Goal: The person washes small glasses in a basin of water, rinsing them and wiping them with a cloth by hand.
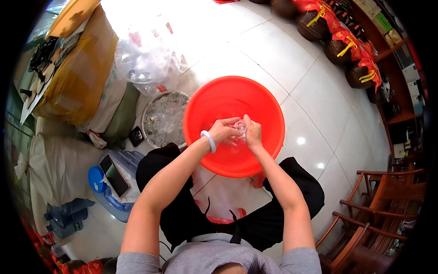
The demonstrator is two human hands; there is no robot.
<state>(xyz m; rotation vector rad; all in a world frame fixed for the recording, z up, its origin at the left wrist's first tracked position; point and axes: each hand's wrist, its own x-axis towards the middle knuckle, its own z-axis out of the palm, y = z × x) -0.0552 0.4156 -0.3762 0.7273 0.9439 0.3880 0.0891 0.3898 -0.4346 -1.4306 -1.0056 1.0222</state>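
Observation:
Both of my hands meet over a red plastic basin (205, 100) on the tiled floor. A small clear glass-like piece (240, 126) is held between them. My left hand (223, 131), with a pale bangle (208, 141) at its wrist, has its fingers on the piece from the left. From the right, my right hand (252, 132) is closed round it, thumb up. Beside the basin on the left stands a round metal bowl (145, 119) full of clear glass-like pieces (166, 116).
Clear plastic bags (146, 57) lie behind the metal bowl. A taped carton (80, 73) and sacks stand at left, near a phone-like device (114, 176) on a blue container. Dark jars (312, 25) with red cloth line the upper right; wooden chairs (378, 196) stand lower right.

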